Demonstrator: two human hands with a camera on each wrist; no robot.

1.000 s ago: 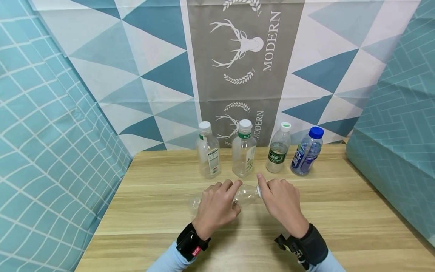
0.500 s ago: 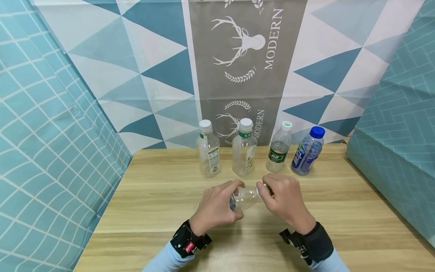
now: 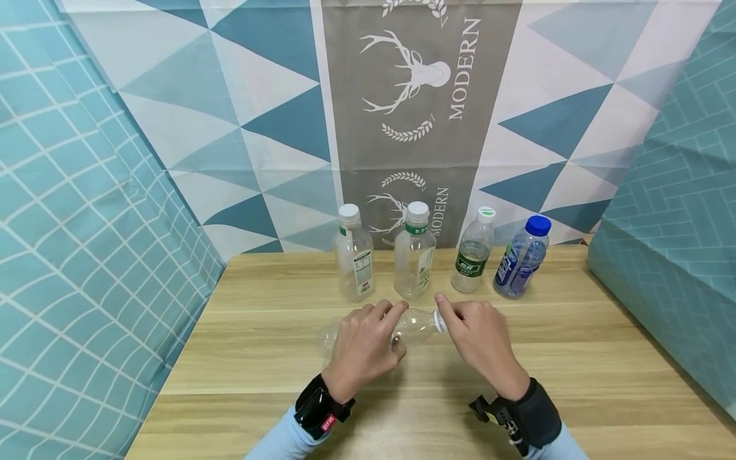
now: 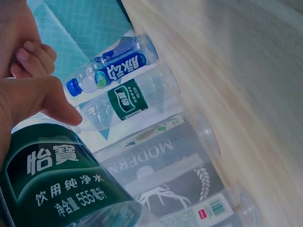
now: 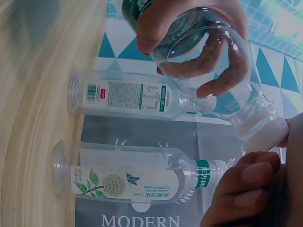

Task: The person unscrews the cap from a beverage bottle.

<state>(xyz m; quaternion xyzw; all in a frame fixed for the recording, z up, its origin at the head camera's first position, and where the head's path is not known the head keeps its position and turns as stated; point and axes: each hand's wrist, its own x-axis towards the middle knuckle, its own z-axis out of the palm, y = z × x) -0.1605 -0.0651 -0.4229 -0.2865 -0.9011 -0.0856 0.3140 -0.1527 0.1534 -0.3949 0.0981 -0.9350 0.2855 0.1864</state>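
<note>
A clear plastic water bottle (image 3: pixel 418 326) lies on its side between both hands, its neck to the right. My left hand (image 3: pixel 368 348) grips its body from above. A green label (image 4: pixel 59 165) wraps the bottle in the left wrist view. At the neck, my right hand (image 3: pixel 482 342) pinches the white cap (image 5: pixel 267 136) between thumb and curled fingers. The cap sits on the neck in the right wrist view. Its far side is hidden by the right fingers.
Behind the hands, two clear bottles with white caps, the left one (image 3: pixel 353 262) and its neighbour (image 3: pixel 414 262), stand upright. To their right are a green-labelled bottle (image 3: pixel 471 259) and a blue-capped bottle (image 3: pixel 520 259). A patterned cloth (image 3: pixel 276 128) hangs behind the wooden table (image 3: pixel 259 358).
My right hand rolled over the cap half a second ago and has turned back, thumb now pointing up and away again. My left hand shifted slightly on the bottle; the standing bottles stayed put.
</note>
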